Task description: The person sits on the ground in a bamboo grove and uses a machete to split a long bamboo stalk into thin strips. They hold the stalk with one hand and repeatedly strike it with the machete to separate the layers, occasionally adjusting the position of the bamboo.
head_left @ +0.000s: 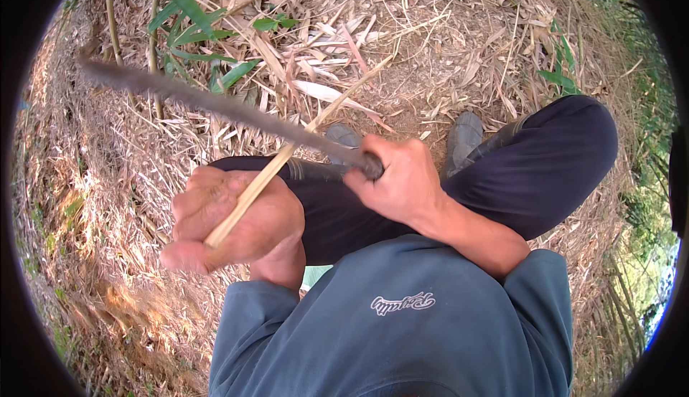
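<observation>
My left hand [237,218], palm upward and a little blurred, is closed on a split bamboo strip [255,190]. The pale strip slants up and to the right, its far end over the ground beyond my boots. My right hand [402,182] grips the near end of a long, dark machete [215,103], seen nearly edge-on. From there the machete reaches to the upper left, where its blurred tip looks hooked. It crosses above the strip just beyond my left hand; whether the two touch I cannot tell.
I sit low with bent knees in dark trousers [545,164], boots [465,137] planted ahead. Dry bamboo leaves [323,92] and scraps cover the soil. Green leafy shoots [190,17] and thin upright stems [154,53] stand at the far left, with more greenery along the right.
</observation>
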A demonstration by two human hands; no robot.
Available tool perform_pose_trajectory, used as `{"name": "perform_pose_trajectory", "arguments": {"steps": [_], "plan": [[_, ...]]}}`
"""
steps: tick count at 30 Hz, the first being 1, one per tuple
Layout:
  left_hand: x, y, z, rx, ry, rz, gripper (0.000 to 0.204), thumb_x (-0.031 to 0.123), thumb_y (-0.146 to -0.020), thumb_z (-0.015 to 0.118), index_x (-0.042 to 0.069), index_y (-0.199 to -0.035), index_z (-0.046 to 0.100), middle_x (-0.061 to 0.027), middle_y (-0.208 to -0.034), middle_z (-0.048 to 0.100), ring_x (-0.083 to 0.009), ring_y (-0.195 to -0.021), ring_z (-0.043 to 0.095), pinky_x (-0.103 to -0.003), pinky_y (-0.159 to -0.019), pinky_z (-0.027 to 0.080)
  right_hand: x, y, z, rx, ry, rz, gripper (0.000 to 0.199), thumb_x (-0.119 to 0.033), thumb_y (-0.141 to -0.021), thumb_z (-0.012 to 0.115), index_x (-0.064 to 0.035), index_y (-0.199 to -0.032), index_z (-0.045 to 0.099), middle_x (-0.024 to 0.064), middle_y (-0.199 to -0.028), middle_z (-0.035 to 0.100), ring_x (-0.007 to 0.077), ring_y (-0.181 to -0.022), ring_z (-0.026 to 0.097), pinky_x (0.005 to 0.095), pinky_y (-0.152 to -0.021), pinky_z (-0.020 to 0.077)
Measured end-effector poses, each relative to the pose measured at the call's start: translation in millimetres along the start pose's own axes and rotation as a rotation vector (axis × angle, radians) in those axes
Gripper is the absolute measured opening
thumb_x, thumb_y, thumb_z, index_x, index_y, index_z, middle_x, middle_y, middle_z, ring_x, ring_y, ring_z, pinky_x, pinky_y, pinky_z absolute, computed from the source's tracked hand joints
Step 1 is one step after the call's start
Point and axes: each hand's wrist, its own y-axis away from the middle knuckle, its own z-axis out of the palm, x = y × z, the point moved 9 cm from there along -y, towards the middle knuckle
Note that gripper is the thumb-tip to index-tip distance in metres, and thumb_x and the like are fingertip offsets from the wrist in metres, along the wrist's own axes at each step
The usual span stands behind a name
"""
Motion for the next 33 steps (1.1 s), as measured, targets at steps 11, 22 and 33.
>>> {"name": "perform_pose_trajectory", "arguments": {"steps": [11,22,33], "plan": [[-2,0,4,0.072,0.007,-0.002,0.069,0.055,-0.106,0.028,0.018,-0.049,0.033,0.0036,-0.049,0.03,-0.011,-0.042,0.032,-0.026,-0.046,0.029,17,-10,-3,-0.015,0.052,0.077,0.02,-0.024,-0.076,0.073,-0.0046,-0.08,0.07,0.0169,-0.06,0.065,0.0365,-0.059,0.068,0.0438,-0.058,0.0555],[-11,-15,12,0.047,-0.035,0.014,0.063,0.053,-0.107,0.032,0.017,-0.055,0.031,0.0018,-0.051,0.03,-0.0127,-0.042,0.034,-0.027,-0.042,0.032,72,-43,7,0.086,0.1,0.163,0.025,-0.02,-0.078,0.07,0.0047,-0.081,0.07,0.0158,-0.054,0.06,0.0227,-0.046,0.058,0.0384,-0.051,0.0474],[-35,-32,3,0.191,-0.124,-0.032,0.063,0.053,-0.106,0.035,0.018,-0.054,0.029,0.0018,-0.048,0.028,-0.0132,-0.044,0.034,-0.027,-0.043,0.03,106,-64,26,0.091,0.174,0.157,0.029,-0.024,-0.077,0.067,0.0051,-0.079,0.069,0.0152,-0.056,0.061,0.024,-0.051,0.061,0.0397,-0.054,0.0489]]}}
